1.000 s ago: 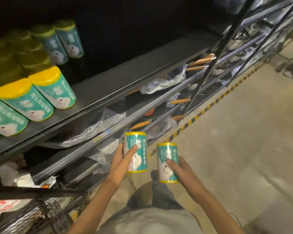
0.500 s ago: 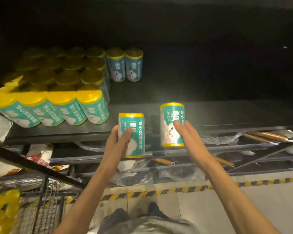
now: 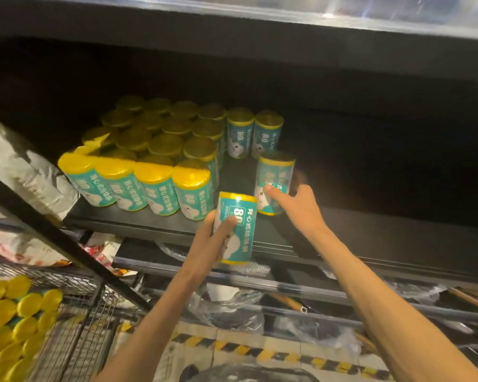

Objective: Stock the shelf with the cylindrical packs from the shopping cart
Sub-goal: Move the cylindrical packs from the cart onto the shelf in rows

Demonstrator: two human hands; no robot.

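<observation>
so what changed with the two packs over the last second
Both hands carried their packs up from waist height to the shelf. The right hand brings its pack onto the board; the left hand holds its pack at the edge. Neither released; stocked packs unmoved.

Left hand (image 3: pixel 215 238) and right hand (image 3: pixel 295 205) each grip 1 teal pack over the shelf (image 3: pixel 370 224)

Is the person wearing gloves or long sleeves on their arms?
No. Both the left hand and the right hand are bare, with no gloves, rings or watch showing. The forearms are bare too, with no sleeves reaching into view. The fingers show no markings that can be made out.
</observation>
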